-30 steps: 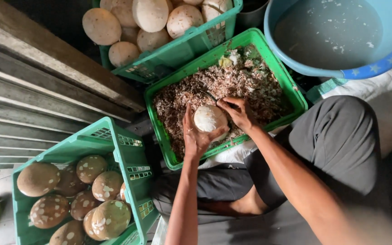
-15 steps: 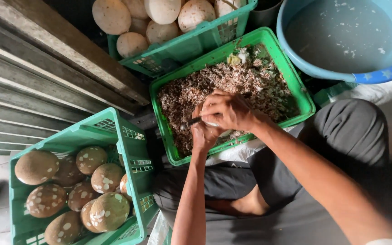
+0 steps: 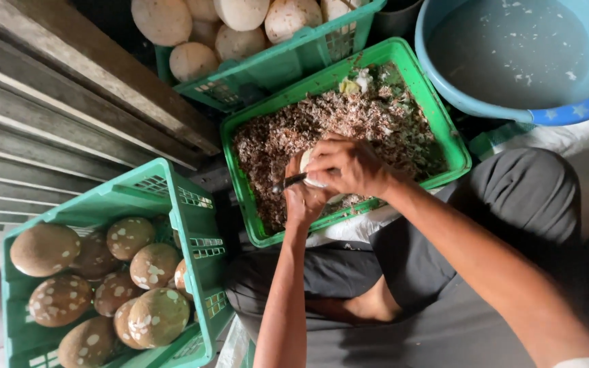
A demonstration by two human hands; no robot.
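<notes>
The left hand (image 3: 303,201) holds a pale round ball (image 3: 306,163) over the green tray (image 3: 243,180) of brown scraps. The right hand (image 3: 345,165) grips a small knife (image 3: 290,181). Scrape gently, blade away from fingers, keeping scraps falling inside.

Right hand moved over the peeled ball, with blade brought in

Pale round ball (image 3: 306,163), plainly exposed a second before between both hands, now mostly covered by right hand (image 3: 345,165) closed across its top; left hand (image 3: 303,199) kept beneath, fingers curled tighter. Dark knife blade (image 3: 288,182), unseen at first, shown projecting leftward from the grip over the green tray of shavings (image 3: 240,184). View shifted slightly, hands set nearer the tray's front edge.
</notes>
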